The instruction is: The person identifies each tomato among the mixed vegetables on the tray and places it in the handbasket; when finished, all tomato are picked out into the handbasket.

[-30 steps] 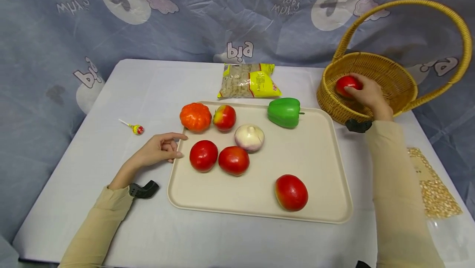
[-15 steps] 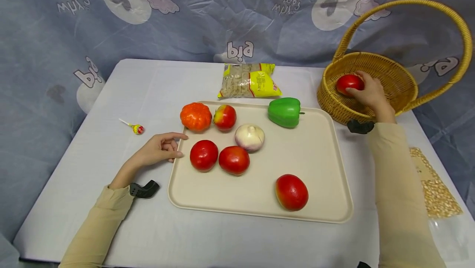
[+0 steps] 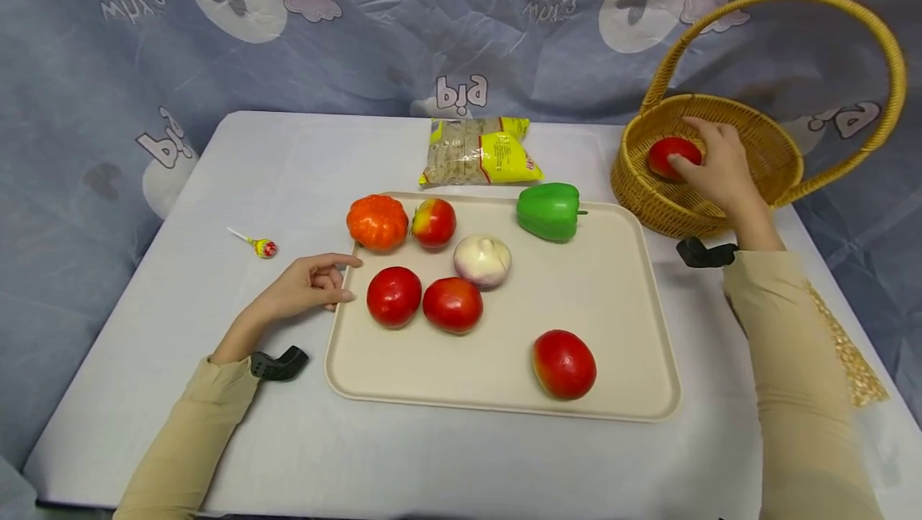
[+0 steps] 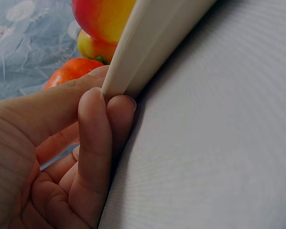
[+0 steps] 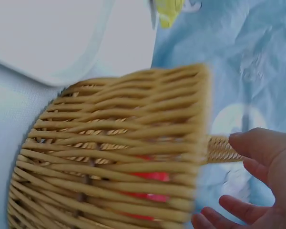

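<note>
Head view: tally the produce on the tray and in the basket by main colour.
Red pieces, some partly yellow: 5 (4 on the tray, 1 in the basket)
Orange pumpkin: 1
Green pepper: 1
Whitish bulb: 1
Total: 8

We're at a staged tabletop setup: wrinkled blue-grey printed fabric backdrop behind a rectangular white table.
</note>
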The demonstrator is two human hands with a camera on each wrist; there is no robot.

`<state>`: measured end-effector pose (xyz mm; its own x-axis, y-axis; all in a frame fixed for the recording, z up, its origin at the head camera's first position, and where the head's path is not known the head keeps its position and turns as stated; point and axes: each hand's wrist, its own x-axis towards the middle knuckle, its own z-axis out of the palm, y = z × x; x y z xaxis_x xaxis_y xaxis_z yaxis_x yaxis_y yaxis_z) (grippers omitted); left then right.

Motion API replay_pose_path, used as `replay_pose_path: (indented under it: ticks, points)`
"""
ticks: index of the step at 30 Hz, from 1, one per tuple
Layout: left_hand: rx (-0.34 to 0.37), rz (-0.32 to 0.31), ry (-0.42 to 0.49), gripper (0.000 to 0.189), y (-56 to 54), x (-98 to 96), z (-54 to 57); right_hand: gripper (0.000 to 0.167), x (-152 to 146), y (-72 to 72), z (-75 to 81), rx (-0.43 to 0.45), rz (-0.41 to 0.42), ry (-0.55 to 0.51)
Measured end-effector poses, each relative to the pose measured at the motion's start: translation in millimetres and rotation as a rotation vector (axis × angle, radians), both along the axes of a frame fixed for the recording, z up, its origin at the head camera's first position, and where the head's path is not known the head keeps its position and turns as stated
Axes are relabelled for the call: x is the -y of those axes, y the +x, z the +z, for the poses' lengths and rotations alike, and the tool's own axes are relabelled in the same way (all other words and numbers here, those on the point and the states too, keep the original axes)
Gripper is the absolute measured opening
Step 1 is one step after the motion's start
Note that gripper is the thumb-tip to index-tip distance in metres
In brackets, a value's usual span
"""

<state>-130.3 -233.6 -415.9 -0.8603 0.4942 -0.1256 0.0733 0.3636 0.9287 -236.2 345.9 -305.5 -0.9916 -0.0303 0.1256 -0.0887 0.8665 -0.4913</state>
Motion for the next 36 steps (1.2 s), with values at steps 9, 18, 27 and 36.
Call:
replay_pose_path:
  ticks: [9, 18, 27, 36]
  points:
    - [-0.002, -0.003, 0.013, 0.051, 0.5, -1.3, 1.9, 0.051, 30, 34.7, 18.8, -0.233, 0.150, 0.046]
    - [-0.011, -0.007, 0.021, 0.051, 0.2, -0.3, -0.2, 0.046, 59, 68.0, 21.0, -0.501, 0.376, 0.064]
    - [-0.012, -0.014, 0.031, 0.050, 0.2, -0.4, -0.2, 0.030, 82, 100.6, 15.4, -0.542, 0.612, -0.029]
    - [-0.012, -0.018, 0.046, 0.050, -0.3, 0.1, -1.2, 0.037, 100, 132.6, -1.5, -0.428, 0.822, -0.080]
